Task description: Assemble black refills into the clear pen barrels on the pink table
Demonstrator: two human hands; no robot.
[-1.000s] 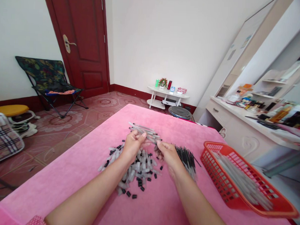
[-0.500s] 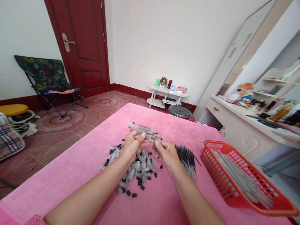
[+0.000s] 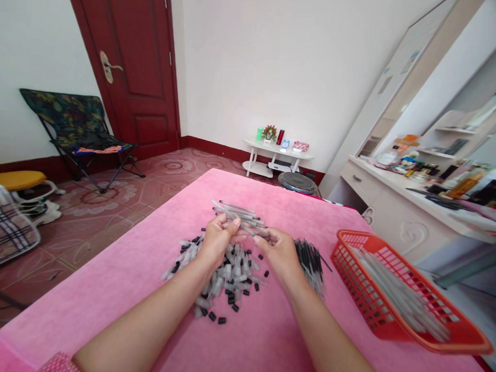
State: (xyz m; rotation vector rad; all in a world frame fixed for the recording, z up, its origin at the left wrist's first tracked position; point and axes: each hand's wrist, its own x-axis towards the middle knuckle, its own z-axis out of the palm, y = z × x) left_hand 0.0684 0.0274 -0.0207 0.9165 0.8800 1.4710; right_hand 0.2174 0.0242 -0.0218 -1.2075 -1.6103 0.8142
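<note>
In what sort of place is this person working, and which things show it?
Probably a room in a home, perhaps a bedroom: a folding chair stands near a red-brown door, and a white dresser holds bottles.

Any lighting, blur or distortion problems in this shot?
In the head view, light is bright and even, with faint shadows on the pink cloth; toward the head view's edges, the door and white cabinet lean, and the near end of the red basket blurs; mid head view, detail between the left hand and right hand is soft.
</note>
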